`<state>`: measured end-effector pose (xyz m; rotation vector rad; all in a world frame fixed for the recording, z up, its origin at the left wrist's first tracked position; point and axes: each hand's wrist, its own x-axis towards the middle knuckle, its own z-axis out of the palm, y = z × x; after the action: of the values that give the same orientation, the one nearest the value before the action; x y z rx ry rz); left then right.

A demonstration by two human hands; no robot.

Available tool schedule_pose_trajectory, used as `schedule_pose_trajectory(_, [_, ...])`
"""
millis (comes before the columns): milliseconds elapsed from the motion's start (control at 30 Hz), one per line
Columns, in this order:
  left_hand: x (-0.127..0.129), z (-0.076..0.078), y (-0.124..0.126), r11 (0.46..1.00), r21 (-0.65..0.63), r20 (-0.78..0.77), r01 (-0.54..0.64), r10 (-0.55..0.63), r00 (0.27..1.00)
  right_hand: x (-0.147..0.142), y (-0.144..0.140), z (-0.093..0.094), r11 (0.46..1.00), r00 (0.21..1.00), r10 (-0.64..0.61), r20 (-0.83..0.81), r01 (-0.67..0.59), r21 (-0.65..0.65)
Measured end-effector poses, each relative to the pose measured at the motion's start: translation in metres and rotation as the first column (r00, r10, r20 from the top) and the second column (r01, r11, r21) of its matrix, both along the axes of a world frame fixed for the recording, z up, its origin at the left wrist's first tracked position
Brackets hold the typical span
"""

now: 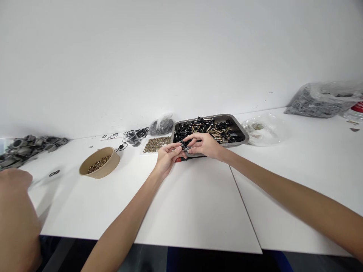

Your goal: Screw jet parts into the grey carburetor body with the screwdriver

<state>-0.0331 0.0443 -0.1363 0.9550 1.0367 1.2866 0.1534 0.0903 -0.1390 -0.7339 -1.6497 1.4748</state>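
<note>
My left hand (168,155) and right hand (204,145) meet over the white table (198,204), fingertips pinching a small dark part with metal rings (185,148) between them, just in front of the grey tray (241,130) of black and brass pieces. Left of the tray lies a patch of small brass bits (156,144), then loose black O-rings (136,134) and a brown paper bowl (100,163). Another person's hand (15,211) shows at the far left edge.
</note>
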Motion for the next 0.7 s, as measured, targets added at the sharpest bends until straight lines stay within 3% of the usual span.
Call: schedule_pose_trajectory(700, [-0.0004, -0.0028, 0.0017, 1.000, 0.011, -0.005, 0.015, -0.015, 1.000, -0.0010, -0.0003, -0.0003, 1.000, 1.000, -0.005, -0.015, 0.004, -0.026])
